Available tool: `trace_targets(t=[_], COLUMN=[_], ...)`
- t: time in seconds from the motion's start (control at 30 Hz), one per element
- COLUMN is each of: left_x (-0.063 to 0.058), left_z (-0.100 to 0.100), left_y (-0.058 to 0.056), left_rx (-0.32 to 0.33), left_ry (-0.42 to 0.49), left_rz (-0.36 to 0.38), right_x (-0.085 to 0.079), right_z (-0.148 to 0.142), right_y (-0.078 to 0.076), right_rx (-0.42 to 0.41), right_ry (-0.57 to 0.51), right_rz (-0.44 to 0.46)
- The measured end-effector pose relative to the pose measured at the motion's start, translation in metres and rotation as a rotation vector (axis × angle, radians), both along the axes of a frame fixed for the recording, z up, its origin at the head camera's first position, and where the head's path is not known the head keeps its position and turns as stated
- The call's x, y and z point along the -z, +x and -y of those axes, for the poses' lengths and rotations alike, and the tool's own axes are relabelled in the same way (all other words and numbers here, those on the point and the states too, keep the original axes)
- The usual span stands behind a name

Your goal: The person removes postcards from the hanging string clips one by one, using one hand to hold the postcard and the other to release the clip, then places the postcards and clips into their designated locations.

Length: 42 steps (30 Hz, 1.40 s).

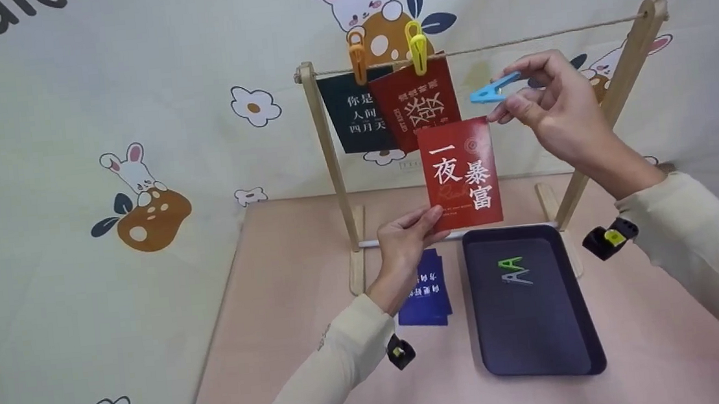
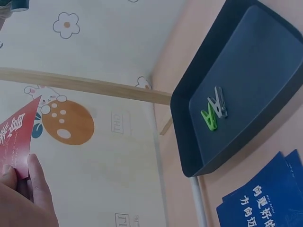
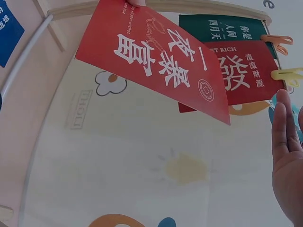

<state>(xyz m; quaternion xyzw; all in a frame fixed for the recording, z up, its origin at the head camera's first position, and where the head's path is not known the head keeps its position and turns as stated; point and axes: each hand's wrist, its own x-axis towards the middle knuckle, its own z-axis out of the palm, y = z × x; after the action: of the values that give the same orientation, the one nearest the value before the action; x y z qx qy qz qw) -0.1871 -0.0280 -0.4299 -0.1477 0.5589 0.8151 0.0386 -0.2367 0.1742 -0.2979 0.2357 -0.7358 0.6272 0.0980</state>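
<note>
My left hand pinches a red card with white characters by its lower left corner, holding it up in front of the rope. In my right hand a light blue clothespin is pinched between thumb and fingers, just above the card's upper right corner. The right wrist view shows those fingers apart from the card. On the rope, an orange clothespin bears a dark green card, and a yellow clothespin bears another red card, which overlaps the green one.
Two wooden posts carry the rope, with a white bar low between them. Below, a dark tray holds a green clothespin and a grey clothespin. Blue cards lie left of the tray on the pink tabletop.
</note>
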Motion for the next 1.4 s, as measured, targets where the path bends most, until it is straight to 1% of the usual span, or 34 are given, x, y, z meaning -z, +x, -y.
trace_targets(t=[0.07,0.13,0.3,0.43,0.63,0.77,0.87,1.03,1.2,1.4], left_x=[0.003,0.007,0.017,0.029,0.055,0.073,0.084,0.098,0.112,0.129], left_z=[0.003,0.005,0.013,0.019,0.031,0.040,0.044,0.047,0.050,0.054], left_y=[0.004,0.008,0.019,0.024,0.027,0.032,0.036,0.040,0.039,0.043], left_rx=[0.001,0.007,0.023,0.029,0.012,-0.003,-0.022,-0.046,-0.049,-0.059], left_ry=[-0.002,-0.010,-0.051,-0.081,-0.154,-0.177,-0.178,-0.222,-0.308,-0.374], left_rz=[-0.004,0.004,0.023,0.036,0.088,0.126,0.138,0.147,0.171,0.206], right_x=[0.007,0.014,0.033,0.051,0.078,0.093,0.102,0.116,0.135,0.160], right_z=[0.000,0.000,-0.002,-0.005,-0.008,-0.010,-0.011,-0.012,-0.012,-0.013], right_y=[0.002,0.005,0.010,0.014,0.021,0.026,0.030,0.035,0.041,0.047], right_rx=[-0.036,-0.054,-0.066,-0.075,-0.077,-0.078,-0.072,-0.061,-0.026,0.038], right_ry=[-0.044,-0.060,-0.051,-0.035,0.051,0.104,0.156,0.216,0.274,0.326], right_rz=[0.013,0.024,0.042,0.055,0.082,0.098,0.113,0.140,0.161,0.137])
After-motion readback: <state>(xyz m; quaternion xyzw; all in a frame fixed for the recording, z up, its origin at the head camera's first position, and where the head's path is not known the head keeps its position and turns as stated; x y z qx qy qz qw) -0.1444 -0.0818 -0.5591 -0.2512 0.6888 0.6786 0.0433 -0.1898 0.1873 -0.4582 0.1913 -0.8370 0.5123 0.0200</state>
